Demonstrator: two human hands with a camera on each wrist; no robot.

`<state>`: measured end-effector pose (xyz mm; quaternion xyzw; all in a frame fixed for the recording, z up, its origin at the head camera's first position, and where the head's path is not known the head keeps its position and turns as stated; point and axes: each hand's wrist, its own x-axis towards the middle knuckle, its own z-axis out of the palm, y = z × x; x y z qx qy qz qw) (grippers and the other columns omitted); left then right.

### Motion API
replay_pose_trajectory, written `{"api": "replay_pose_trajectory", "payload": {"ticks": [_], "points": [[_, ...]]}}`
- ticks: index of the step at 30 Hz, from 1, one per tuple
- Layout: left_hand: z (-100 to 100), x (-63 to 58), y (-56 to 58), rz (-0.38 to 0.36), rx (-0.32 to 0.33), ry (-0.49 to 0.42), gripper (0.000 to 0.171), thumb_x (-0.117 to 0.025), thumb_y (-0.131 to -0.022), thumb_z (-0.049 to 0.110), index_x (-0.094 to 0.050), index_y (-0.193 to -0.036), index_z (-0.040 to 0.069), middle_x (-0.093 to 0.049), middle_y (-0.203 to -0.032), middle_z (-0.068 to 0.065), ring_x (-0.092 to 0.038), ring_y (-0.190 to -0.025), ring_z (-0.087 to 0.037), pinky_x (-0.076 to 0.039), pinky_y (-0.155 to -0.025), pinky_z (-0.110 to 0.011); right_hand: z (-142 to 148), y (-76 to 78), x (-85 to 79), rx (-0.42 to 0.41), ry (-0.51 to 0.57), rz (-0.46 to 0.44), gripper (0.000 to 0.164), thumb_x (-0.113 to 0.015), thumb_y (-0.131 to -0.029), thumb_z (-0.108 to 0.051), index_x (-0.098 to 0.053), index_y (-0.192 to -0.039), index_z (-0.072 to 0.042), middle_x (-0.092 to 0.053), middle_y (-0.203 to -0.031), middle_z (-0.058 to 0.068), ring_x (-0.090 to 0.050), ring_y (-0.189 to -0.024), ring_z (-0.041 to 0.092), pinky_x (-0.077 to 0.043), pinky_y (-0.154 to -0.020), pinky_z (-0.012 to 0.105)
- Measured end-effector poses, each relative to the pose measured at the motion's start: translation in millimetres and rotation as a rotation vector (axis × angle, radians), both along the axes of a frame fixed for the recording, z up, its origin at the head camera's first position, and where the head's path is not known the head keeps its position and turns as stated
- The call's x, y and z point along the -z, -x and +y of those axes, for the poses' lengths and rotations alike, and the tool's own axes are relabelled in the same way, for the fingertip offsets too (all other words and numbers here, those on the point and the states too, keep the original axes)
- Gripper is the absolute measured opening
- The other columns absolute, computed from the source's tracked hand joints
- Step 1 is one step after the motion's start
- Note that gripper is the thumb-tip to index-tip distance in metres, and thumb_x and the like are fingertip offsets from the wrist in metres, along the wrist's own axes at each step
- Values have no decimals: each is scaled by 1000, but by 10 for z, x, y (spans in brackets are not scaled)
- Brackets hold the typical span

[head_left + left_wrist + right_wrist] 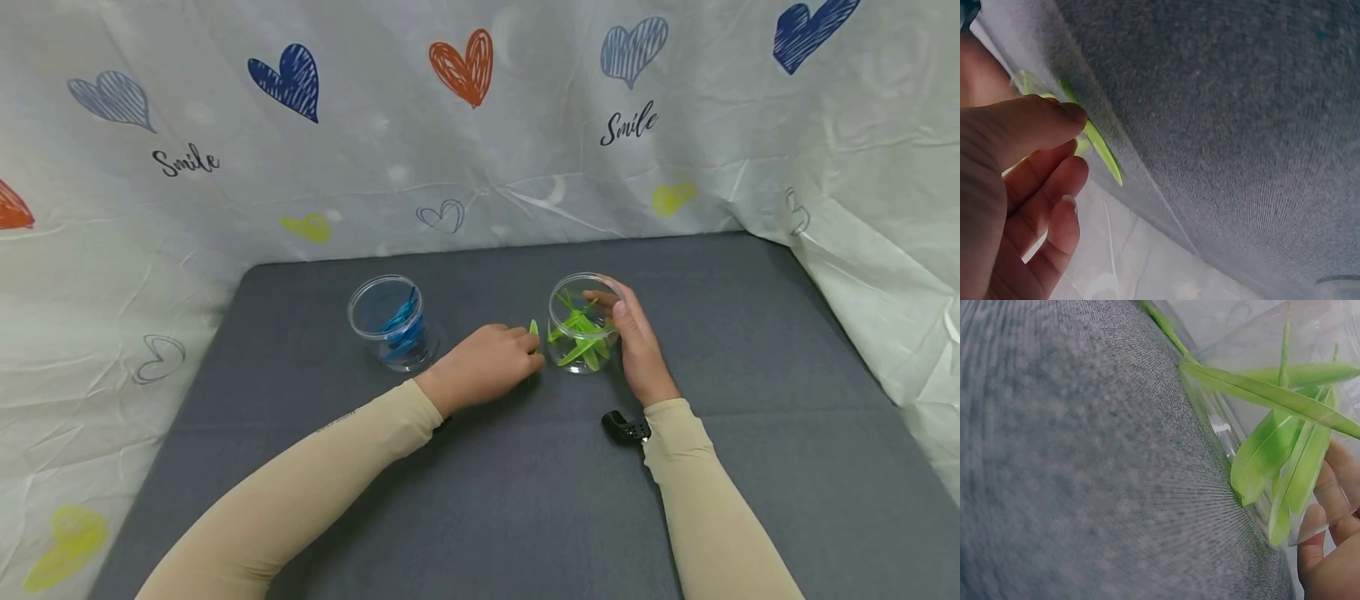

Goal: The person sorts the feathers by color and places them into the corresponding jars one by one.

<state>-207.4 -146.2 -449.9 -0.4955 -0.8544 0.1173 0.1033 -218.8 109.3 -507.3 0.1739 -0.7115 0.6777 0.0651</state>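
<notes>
My left hand pinches a slim green feather between thumb and fingertips, just left of a clear jar. Several green feathers lie at various angles inside that upright jar. Around the jar's right side curls my right hand, thumb on the near side and fingers behind the clear wall. Farther left stands a second clear jar, which contains several blue feathers. My left forearm reaches past in front of it.
A dark grey cloth covers the table. Behind it hangs a white curtain printed with hearts and words. A black strap device sits at my right wrist.
</notes>
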Motion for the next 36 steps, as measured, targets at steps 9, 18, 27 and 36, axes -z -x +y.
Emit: {"api": "replay_pose_trajectory", "payload": {"ticks": [9,18,27,36], "points": [[89,2,-19,85,66,89,19,-69,-107,13,-82,-109,25,-76,-108,2,-72,-95,-14,-60,-81,-30,5,-12,-15,-6,-1,-5,53,-27,-118,-43,-42,-165,-23,-56,-153,18,-49,-149,30,-27,-127,60],[132,5,3,116,90,156,20,-70,-107,15,-83,-111,29,-77,-108,2,-73,-97,-15,-61,-84,-33,5,-12,-21,-6,-5,-13,53,-27,-118,-43,-42,-165,-23,-55,-154,20,-49,-149,33,-27,-126,61],[132,23,33,140,114,172,19,-68,-108,19,-82,-113,30,-78,-108,4,-72,-97,-16,-61,-85,-34,4,-12,-26,-3,-11,-18,52,-27,-118,-41,-42,-165,-23,-56,-154,18,-49,-150,32,-26,-127,62],[85,17,90,45,100,22,18,-64,-107,16,-80,-106,25,-78,-103,6,-72,-90,-13,-60,-77,-30,12,-8,-12,-1,-6,-17,52,-28,-118,-42,-43,-164,-24,-57,-153,16,-49,-149,31,-27,-127,61]]}}
